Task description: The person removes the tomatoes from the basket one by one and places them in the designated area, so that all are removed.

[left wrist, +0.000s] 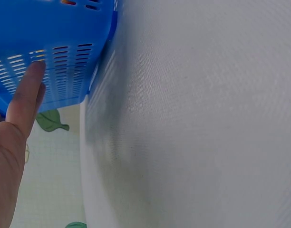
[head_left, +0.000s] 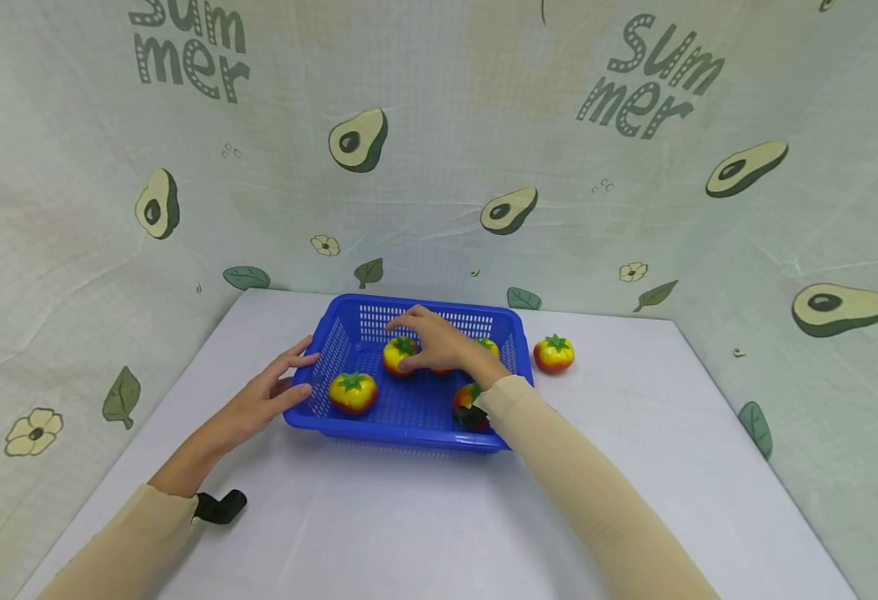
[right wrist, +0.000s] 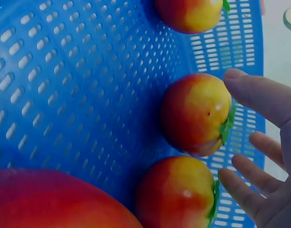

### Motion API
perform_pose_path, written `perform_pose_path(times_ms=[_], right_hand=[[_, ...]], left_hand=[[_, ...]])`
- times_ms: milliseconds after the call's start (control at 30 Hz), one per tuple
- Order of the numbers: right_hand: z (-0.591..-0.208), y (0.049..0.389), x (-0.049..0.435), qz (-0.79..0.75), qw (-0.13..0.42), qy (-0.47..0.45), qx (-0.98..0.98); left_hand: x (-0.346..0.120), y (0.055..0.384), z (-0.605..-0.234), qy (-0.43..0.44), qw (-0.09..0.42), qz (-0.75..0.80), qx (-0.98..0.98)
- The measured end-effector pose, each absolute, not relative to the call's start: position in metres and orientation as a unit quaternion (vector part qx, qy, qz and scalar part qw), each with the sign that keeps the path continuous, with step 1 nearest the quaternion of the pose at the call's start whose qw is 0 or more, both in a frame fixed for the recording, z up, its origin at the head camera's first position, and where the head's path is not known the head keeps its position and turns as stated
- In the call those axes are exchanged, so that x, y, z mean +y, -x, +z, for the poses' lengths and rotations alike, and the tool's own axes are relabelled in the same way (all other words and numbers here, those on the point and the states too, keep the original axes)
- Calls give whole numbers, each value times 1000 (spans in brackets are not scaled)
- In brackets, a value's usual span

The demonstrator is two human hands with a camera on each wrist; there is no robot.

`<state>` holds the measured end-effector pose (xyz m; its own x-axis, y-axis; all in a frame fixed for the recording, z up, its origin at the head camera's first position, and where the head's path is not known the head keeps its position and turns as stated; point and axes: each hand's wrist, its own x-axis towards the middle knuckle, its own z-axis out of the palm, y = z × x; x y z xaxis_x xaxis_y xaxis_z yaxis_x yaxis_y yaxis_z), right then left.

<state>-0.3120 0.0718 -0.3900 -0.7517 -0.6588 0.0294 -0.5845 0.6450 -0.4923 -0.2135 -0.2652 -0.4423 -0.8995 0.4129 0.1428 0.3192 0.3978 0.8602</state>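
A blue plastic basket (head_left: pixel 408 435) holds several red-and-yellow tomatoes with green leafy tops. Over its middle reaches my right hand (head_left: pixel 442 340), thumb and fingers spread around the top of one tomato (head_left: pixel 396 357). In the right wrist view the thumb lies close to this tomato (right wrist: pixel 195 114); whether it touches cannot be told. Another tomato (right wrist: pixel 176 192) sits beside it below the fingers. My left hand (head_left: pixel 264 396) is at the basket's left side, fingers extended; in the left wrist view a fingertip lies against the slotted wall (left wrist: pixel 64 71).
Near the basket's front left sits a tomato (head_left: pixel 353 393); another (head_left: pixel 464 398) is partly hidden under my right wrist. Outside, right of the basket, one tomato (head_left: pixel 554 354) lies on the white table (head_left: pixel 634 400). Avocado-printed cloth (head_left: pixel 423 242) hangs behind and at both sides.
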Motion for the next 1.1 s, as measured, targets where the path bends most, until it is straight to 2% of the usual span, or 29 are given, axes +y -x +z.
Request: perform_pose_path(times_ms=[267,1100], right_hand=[[-393,314,69,-235,93,355,900],[-401,317,64,-211,96,374,898]], left_hand=[[-265,213,-442,-223,46,507,831],[-265,215,-444,-219,52,514,828]])
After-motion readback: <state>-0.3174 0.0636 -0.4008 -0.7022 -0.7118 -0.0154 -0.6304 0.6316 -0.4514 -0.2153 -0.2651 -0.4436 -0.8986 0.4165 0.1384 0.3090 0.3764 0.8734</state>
